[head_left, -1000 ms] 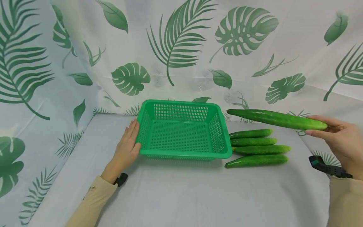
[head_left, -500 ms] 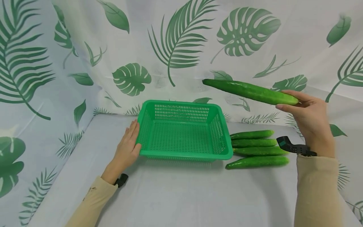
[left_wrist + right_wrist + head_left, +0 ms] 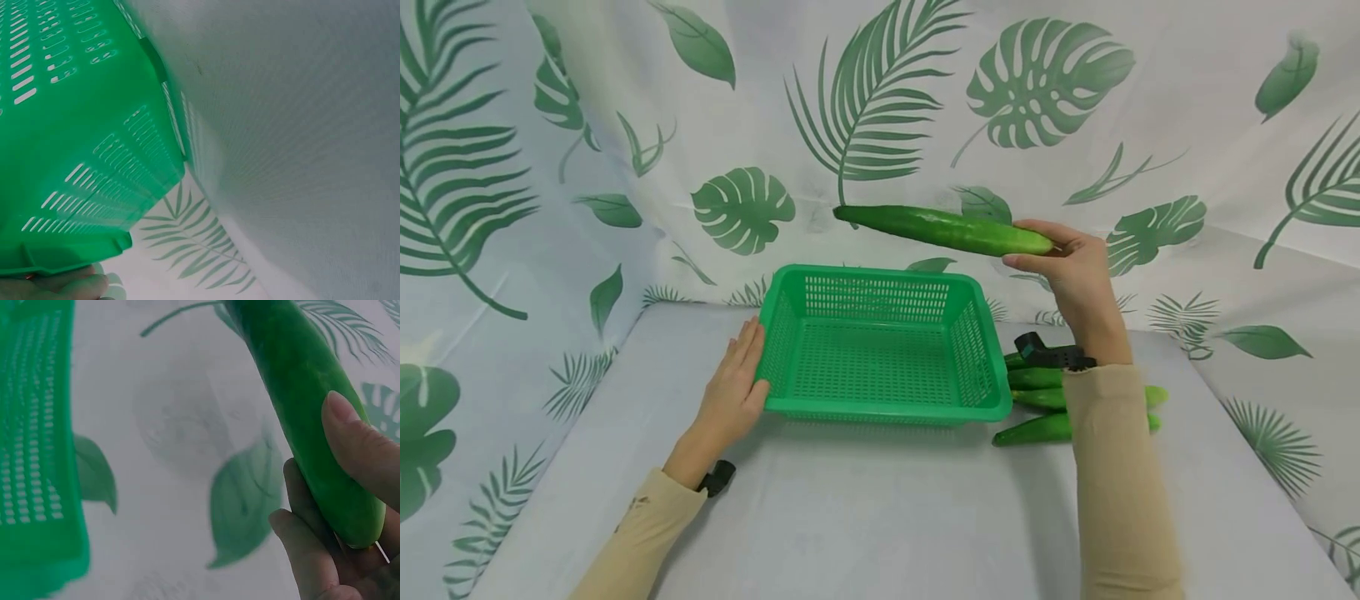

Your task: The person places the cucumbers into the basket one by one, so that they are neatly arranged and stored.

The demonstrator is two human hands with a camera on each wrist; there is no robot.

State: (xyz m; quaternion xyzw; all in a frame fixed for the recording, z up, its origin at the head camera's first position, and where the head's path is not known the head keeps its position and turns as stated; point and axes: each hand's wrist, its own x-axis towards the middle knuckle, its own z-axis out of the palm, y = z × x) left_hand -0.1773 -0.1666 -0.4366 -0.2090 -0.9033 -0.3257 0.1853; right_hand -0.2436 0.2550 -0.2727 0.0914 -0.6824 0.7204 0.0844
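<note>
A long cucumber (image 3: 940, 231) is held up by my right hand (image 3: 1071, 271), which pinches its pale end between thumb and fingers. In the right wrist view the thumb lies along the cucumber (image 3: 306, 406) with fingers beneath. Its dark tip points left, above the back rim of a green plastic basket (image 3: 887, 412). The basket holds nothing. My left hand (image 3: 730, 396) rests with straight fingers against the basket's left side; in the left wrist view only its fingertips (image 3: 81, 284) show, by the basket rim (image 3: 62, 262).
Several cucumbers (image 3: 1033, 430) lie side by side on the white table, right of the basket, partly hidden by my right forearm. A white curtain (image 3: 880, 100) printed with green leaves stands behind and at the sides.
My right hand has carried the cucumber up and left, from the right side to above the basket's back edge. The left hand and basket have stayed in place.
</note>
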